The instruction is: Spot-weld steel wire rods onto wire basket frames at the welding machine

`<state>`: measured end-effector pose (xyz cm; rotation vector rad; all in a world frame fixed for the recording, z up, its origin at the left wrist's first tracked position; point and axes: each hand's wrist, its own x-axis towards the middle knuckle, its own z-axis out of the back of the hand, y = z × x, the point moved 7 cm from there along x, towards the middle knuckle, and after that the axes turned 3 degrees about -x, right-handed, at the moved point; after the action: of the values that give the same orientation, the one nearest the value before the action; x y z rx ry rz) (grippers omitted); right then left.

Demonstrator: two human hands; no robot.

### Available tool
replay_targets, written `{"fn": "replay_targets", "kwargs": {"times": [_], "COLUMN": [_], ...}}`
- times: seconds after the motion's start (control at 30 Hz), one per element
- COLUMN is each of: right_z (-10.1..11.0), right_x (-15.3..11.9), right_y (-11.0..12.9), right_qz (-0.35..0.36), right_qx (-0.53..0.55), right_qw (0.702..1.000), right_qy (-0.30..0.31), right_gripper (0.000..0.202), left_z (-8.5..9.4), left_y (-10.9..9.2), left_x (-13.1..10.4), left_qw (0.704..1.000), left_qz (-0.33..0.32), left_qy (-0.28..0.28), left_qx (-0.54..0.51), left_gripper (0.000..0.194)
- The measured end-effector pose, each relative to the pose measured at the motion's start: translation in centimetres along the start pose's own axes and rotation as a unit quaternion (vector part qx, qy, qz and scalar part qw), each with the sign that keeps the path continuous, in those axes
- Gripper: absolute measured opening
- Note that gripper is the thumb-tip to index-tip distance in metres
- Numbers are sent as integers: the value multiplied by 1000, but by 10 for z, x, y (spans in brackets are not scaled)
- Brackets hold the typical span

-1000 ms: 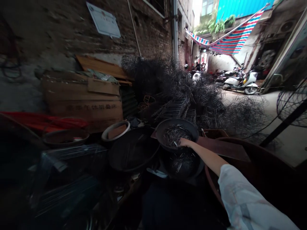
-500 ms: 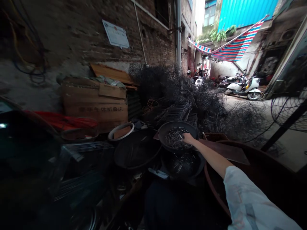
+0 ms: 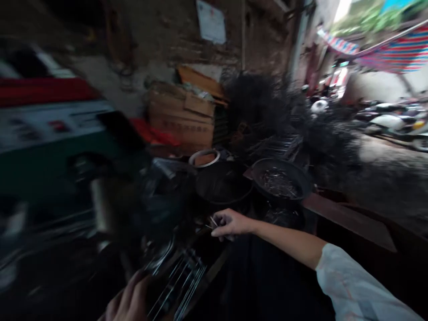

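My right hand (image 3: 230, 224) is closed on a few short metal wire pieces (image 3: 212, 222), their thin bright ends sticking out past the fingertips. It hovers in front of a dark round basin (image 3: 222, 183). A shallow dark pan (image 3: 304, 178) farther right holds a heap of similar metal pieces (image 3: 279, 182). At the bottom edge my left hand (image 3: 129, 301) shows only in part, its fingers curled and close together; what they grip is hidden. Just right of it lies a rack of parallel metal wires (image 3: 180, 285).
A brown board (image 3: 351, 218) extends right from beneath the pan. Cardboard boxes (image 3: 182, 118) and a white-rimmed bowl (image 3: 217, 156) stand behind the basins. A dark wire heap (image 3: 264, 102) fills the back. On the left is a blurred green machine (image 3: 50, 169); scooters (image 3: 388, 122) stand far right.
My right hand has left the pan and come back left and nearer, carrying metal pieces. My left hand and the wire rack have come into view as the head turned left and down.
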<state>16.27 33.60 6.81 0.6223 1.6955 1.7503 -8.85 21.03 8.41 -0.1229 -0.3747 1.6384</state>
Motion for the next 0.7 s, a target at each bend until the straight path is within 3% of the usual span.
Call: {"fn": "replay_targets", "kwargs": {"times": [0.1,0.2,0.3,0.43,0.6,0.7], "right_z": [-49,-77,-94,-115,-136,-142], "right_x": [5,15,33,54,57,51], "right_y": [23,43,47,30,2,-10], "right_qz": [11,71,150,217,318,348], "right_qx": [44,-19,-134,-225,-299,-287], "right_qw": [993,982,969,944,894,889], "right_qy": [109,173,145,106,105,85], "right_gripper": [46,42,26,20,36,42], "left_z": [4,9,13,16,13,10], "left_y": [7,13,22,33,47,55], "left_x": [-10,-8,-7,-10,-13,-15], "left_qw": [999,999,999,999,1000,1000], "left_qz": [8,7,10,17,23,28], "left_qy": [-6,-12,-19,-21,-13,-5], "left_qx": [40,42,33,23,7,0], "left_gripper": [58,61,64,65,66,67]}}
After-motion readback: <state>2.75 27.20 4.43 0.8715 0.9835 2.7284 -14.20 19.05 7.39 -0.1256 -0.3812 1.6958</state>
